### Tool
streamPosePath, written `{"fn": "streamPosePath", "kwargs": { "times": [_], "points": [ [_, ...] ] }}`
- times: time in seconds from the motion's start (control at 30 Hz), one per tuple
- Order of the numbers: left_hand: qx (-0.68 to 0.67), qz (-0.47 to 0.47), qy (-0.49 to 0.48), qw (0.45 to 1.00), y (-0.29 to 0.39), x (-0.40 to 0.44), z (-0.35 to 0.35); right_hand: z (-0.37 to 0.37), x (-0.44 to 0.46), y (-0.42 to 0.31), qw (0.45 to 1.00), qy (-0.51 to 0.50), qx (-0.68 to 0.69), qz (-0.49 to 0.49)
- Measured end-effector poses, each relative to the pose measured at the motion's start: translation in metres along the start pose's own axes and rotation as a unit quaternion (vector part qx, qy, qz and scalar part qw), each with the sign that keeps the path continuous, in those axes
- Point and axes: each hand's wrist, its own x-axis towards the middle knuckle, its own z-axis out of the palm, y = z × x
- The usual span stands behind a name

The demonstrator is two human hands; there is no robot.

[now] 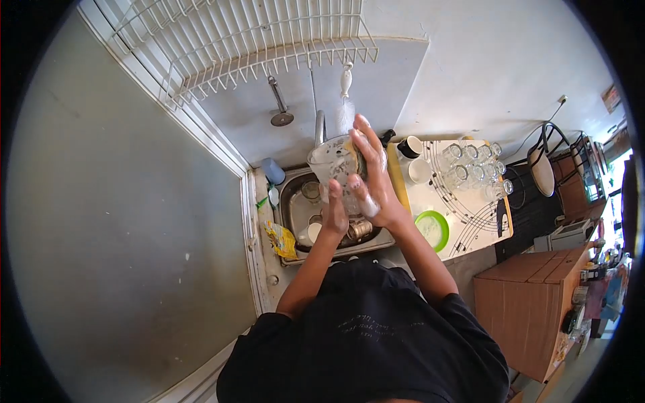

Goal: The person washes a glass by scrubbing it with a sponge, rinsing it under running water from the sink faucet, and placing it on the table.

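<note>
Over the sink, a clear jug (329, 158) with a dark speckled pattern is tilted between my hands. My left hand (334, 215) supports it from the near left side, thumb up, the other fingers hidden behind it. Soapy foam covers parts of my right hand (380, 187), whose fingers stretch along the jug's right side. Under that palm a yellow and dark sponge (361, 161) is partly visible, pressed to the jug. Below, the metal sink (287, 213) holds a white cup (310, 234), a glass (311, 191) and a brownish ribbed glass (359, 230).
Right of the sink, a patterned counter (463, 221) bears several upturned glasses (474, 164), a white mug (420, 171), a black mug (410, 147) and a green-rimmed bowl (432, 230). The tap (320, 126) stands behind the jug. Overhead hangs a wire rack (269, 47); a yellow packet (281, 240) lies left.
</note>
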Motion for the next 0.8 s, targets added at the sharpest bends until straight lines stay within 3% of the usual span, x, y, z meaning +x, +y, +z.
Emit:
{"fn": "streamPosePath", "kwargs": {
  "times": [0.07, 0.13, 0.2, 0.23, 0.27, 0.33, 0.47, 0.5, 0.57, 0.6, 0.63, 0.67, 0.77, 0.8],
  "points": [
    [0.012, 0.031, 0.006, 0.999, 0.001, 0.001, -0.002, 0.002, -0.003, -0.002, 0.999, -0.002, 0.014, 0.033],
    [0.005, 0.062, 0.008, 0.998, 0.012, 0.004, 0.001, 0.008, -0.026, 0.003, 0.994, 0.002, -0.091, -0.066],
    [-0.054, 0.018, -0.004, 0.998, 0.008, 0.013, -0.016, 0.008, -0.046, 0.001, 0.987, -0.042, -0.128, -0.086],
    [0.018, 0.07, 0.073, 0.995, 0.01, 0.009, -0.011, 0.012, -0.05, 0.008, 0.99, -0.019, -0.109, -0.085],
    [0.02, 0.072, 0.072, 0.995, 0.013, 0.008, -0.006, 0.017, -0.053, 0.013, 0.992, 0.008, -0.089, -0.084],
    [0.169, 0.167, 0.073, 0.969, 0.025, 0.004, 0.009, 0.016, -0.031, 0.012, 0.998, 0.05, -0.008, -0.041],
    [0.137, 0.149, 0.069, 0.977, 0.028, -0.002, 0.027, -0.003, 0.006, -0.014, 0.994, 0.015, 0.046, 0.1],
    [0.095, 0.124, 0.049, 0.987, 0.032, -0.003, 0.032, -0.008, 0.007, -0.011, 0.998, 0.004, 0.054, 0.041],
    [0.142, 0.108, 0.005, 0.984, 0.042, -0.004, 0.03, -0.003, -0.006, 0.0, 0.992, 0.026, 0.123, 0.019],
    [0.186, 0.09, -0.041, 0.978, 0.047, -0.004, 0.029, -0.002, -0.01, 0.0, 0.981, 0.047, 0.187, -0.003],
    [0.157, 0.061, -0.083, 0.982, 0.052, -0.004, 0.029, -0.004, -0.016, -0.007, 0.959, 0.063, 0.259, 0.096],
    [0.156, 0.061, -0.079, 0.983, 0.05, -0.005, 0.028, -0.008, -0.016, -0.005, 0.959, 0.06, 0.261, 0.098],
    [0.224, 0.06, -0.127, 0.964, 0.038, -0.012, 0.022, -0.02, -0.002, -0.002, 0.818, 0.021, 0.525, 0.235],
    [0.225, 0.031, -0.129, 0.965, 0.034, -0.013, 0.022, -0.027, 0.004, 0.002, 0.816, 0.021, 0.527, 0.238]
  ]
}}
